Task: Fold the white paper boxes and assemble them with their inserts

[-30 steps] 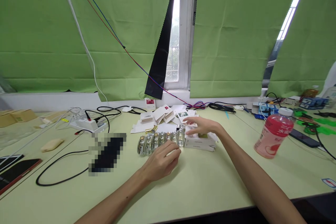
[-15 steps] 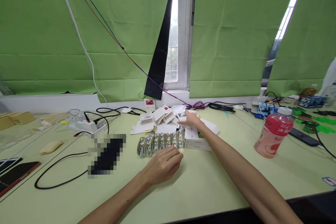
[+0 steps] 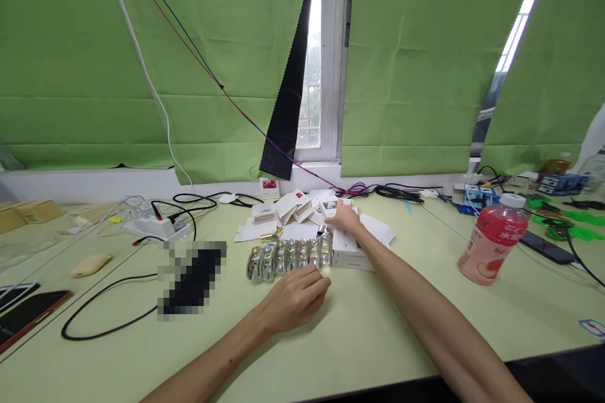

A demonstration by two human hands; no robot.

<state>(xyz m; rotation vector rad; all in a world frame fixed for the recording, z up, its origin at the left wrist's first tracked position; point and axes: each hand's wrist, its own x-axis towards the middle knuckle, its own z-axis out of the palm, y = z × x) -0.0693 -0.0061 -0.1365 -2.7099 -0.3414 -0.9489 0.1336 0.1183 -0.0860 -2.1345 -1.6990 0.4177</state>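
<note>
A small box (image 3: 330,206) is held by the right hand (image 3: 346,217) at the front of a pile (image 3: 295,206) of white packaging, beyond the bottles (image 3: 289,255). The grip is narrow, with the box's right end caught between thumb and fingers, presumably because that end is the most easily reached; whether it is lifted clear of the pile cannot be told. The left hand (image 3: 297,299) is rested on the table (image 3: 378,321) just in front of the row, fingers loosely curled; whether anything is enclosed cannot be seen. The bottles are lined up side by side, perhaps to be kept together and within reach, with a carton (image 3: 350,257) set just beside their right end. Clear glass is shown, but whether liquid is contained cannot be made out. The carton's contents are hidden, its top being partly covered by the right forearm (image 3: 416,293). A drink bottle (image 3: 496,239), capped, is placed well apart, probably to avoid being knocked.
</note>
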